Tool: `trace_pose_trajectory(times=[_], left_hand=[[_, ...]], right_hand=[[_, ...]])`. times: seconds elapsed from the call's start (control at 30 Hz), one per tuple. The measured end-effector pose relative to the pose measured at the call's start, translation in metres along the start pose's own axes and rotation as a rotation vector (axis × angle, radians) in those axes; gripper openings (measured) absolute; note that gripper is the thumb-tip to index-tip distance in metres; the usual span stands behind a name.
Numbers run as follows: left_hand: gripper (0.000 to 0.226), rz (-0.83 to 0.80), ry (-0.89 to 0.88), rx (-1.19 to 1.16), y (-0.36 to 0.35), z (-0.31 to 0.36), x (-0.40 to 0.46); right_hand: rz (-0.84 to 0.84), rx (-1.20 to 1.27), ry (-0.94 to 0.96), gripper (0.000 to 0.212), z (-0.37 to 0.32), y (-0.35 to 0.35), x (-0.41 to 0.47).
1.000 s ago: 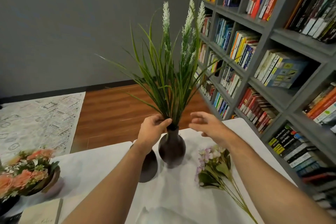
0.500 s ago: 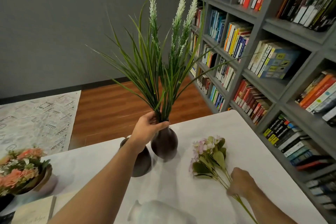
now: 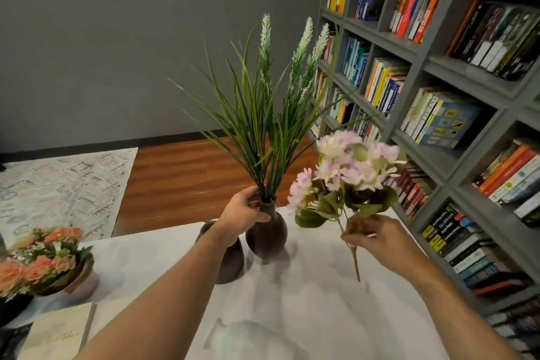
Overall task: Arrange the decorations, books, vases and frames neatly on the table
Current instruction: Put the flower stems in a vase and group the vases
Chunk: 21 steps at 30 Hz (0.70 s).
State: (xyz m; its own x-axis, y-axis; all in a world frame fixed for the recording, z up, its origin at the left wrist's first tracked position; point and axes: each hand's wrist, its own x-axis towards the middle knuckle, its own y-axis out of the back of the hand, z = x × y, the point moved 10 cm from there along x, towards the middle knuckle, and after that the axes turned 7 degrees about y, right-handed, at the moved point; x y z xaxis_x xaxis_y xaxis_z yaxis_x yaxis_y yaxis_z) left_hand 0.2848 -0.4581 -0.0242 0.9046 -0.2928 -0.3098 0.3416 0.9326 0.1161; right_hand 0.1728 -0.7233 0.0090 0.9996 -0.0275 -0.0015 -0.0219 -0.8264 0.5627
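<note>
**Two hands, two bunches over the white desk**

A grey bookshelf packed with books fills the right side. The white desk carries the rest. A dark brown vase stands upright near the far edge, tall green grass with white spikes rising from its neck. The left hand wraps that neck, fingers closed around it. Just beside and partly behind the left wrist stands a second dark vase. The right hand holds a pink flower bunch by its stems, raised above the desk, fingers pinched on them. A bowl of orange flowers sits at the left edge, a cream book in front of it.
</note>
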Motion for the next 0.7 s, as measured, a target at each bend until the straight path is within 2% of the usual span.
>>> trace_pose_trajectory(times=[0.07, 0.2, 0.3, 0.43, 0.53, 0.63, 0.7], left_hand=[[0.065, -0.012, 0.003, -0.022, 0.002, 0.002, -0.004], [0.062, -0.044, 0.03, -0.033, 0.006, 0.002, -0.009], [0.072, -0.074, 0.051, 0.015, 0.006, 0.001, -0.014], [0.08, -0.086, 0.064, 0.023, 0.005, 0.002, -0.017], [0.075, -0.084, 0.074, 0.013, 0.005, 0.003, -0.017], [0.069, -0.073, 0.073, -0.016, 0.004, 0.004, -0.017], [0.062, 0.008, 0.067, -0.067, 0.01, 0.003, -0.019]], right_hand=[[0.091, 0.105, 0.108, 0.016, -0.048, 0.009, 0.007], [0.192, 0.225, 0.36, 0.025, -0.147, 0.012, 0.014], [0.274, 0.313, 0.494, 0.026, -0.196, 0.005, 0.021], [0.323, 0.412, 0.423, 0.014, -0.201, -0.021, 0.046], [0.382, 0.384, 0.352, 0.012, -0.179, -0.04, 0.06], [0.35, 0.343, 0.229, 0.021, -0.148, -0.065, 0.074], [0.284, 0.299, 0.156, 0.027, -0.129, -0.082, 0.081]])
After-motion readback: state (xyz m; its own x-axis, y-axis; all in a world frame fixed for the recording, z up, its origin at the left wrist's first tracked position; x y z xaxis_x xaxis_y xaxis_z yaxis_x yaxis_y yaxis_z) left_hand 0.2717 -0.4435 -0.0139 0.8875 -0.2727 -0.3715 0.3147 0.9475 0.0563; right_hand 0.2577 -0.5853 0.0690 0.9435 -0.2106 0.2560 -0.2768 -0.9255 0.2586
